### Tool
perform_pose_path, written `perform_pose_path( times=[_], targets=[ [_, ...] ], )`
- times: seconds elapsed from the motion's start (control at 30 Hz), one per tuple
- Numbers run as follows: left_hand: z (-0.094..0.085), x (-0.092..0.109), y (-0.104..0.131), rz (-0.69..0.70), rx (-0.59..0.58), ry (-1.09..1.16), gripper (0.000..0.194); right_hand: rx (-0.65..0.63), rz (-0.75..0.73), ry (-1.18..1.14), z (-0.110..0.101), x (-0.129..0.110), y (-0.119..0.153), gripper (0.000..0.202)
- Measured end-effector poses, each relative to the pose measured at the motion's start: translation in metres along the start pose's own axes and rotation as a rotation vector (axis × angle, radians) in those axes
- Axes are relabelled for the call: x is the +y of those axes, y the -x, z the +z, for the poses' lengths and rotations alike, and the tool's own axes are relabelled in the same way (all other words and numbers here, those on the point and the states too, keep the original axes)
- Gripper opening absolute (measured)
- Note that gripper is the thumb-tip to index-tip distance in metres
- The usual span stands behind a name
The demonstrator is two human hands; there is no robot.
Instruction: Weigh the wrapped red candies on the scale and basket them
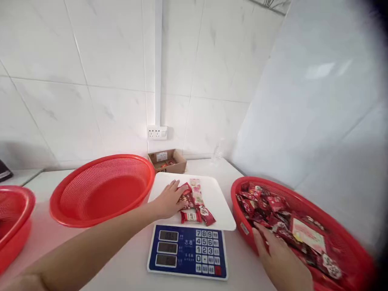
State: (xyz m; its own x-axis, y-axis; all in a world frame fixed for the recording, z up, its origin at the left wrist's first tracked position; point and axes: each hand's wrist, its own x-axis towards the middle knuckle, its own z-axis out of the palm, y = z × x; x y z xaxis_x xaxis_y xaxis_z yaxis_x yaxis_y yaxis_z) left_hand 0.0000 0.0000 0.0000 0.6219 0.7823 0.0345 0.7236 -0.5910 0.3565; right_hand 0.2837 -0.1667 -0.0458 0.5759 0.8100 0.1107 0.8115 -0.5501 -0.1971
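Note:
My left hand (170, 201) reaches over the white weighing plate (220, 206) of a scale, its fingers spread and touching the left side of a small group of wrapped packets (187, 199). A pale pink packet (197, 190) and more red packets (207, 216) lie beside them. My right hand (277, 258) is at the near left rim of a red basket (345, 238) full of red wrapped packets. Its thumb and forefinger show, apart, and its other fingers are hidden. The blue keypad panel (188, 251) of the scale faces me.
A red mesh basket (104, 194) with a bare bottom stands left of the scale, and part of another red basket (18, 230) is at the far left. Behind the scale are a small cardboard box (166, 161) holding packets and a clear object (217, 153) near the wall.

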Motion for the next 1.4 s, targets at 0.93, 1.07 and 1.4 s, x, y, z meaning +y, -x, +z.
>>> perform_pose_path(
  times=[0.93, 1.07, 1.4],
  targets=[
    [-0.057, -0.051, 0.048, -0.303, 0.227, 0.064, 0.038, 0.026, -0.029, -0.018, -0.005, -0.007, 0.002, 0.061],
    [-0.026, 0.015, 0.035, -0.03, -0.036, 0.162, 0.037, 0.024, -0.05, -0.006, -0.008, -0.007, 0.003, 0.06],
    [-0.015, 0.058, 0.004, 0.255, -0.332, 0.061, 0.052, 0.19, -0.098, 0.024, 0.008, -0.002, 0.005, 0.052]
  ],
)
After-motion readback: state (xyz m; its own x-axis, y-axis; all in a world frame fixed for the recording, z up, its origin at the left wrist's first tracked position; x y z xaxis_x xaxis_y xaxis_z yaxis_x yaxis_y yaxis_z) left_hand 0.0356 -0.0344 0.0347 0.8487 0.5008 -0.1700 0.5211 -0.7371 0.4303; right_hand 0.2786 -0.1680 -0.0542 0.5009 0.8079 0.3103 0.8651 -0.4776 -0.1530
